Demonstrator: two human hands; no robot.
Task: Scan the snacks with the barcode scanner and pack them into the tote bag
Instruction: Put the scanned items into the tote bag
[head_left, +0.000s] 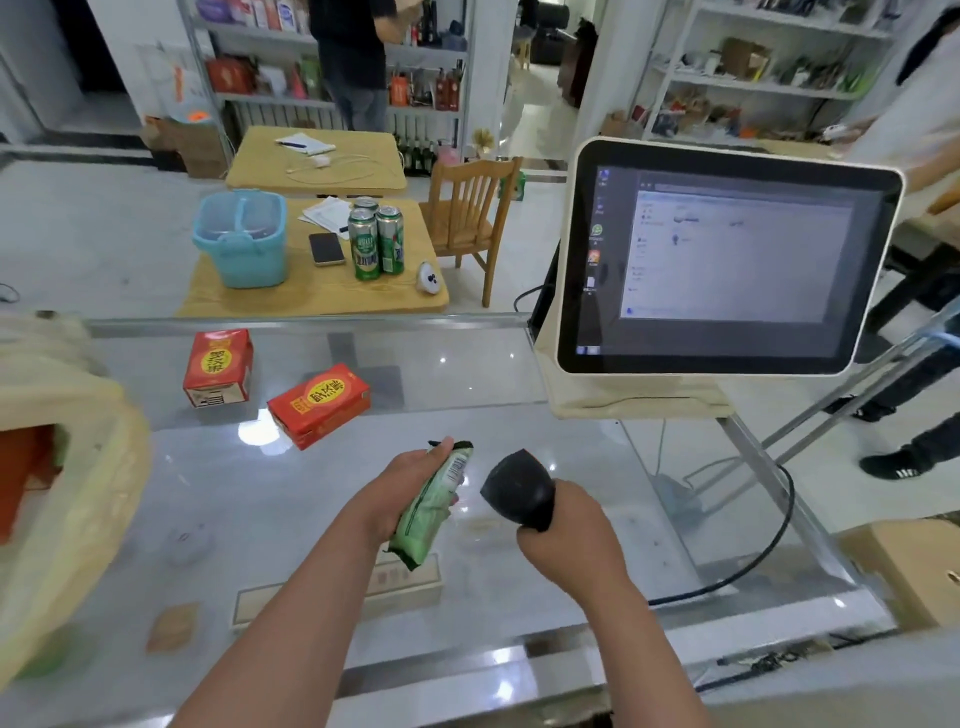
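My left hand (402, 488) grips a long green snack packet (435, 504) above the glass counter (519, 571), its barcode end turned up and to the right. My right hand (569, 530) holds a black barcode scanner (517, 491), whose head points left at the packet's barcode from a short gap. Two red snack boxes lie on the counter farther back: one upright (218, 366), one tilted (319, 402). The beige tote bag (67, 467) stands at the left edge, with something red inside it.
A white checkout screen (727, 260) stands on the counter at the right, the scanner's black cable (769, 551) looping below it. Beyond the counter are wooden tables with a blue basket (241, 239), green cans (376, 241) and a phone, a chair, shelves and people standing.
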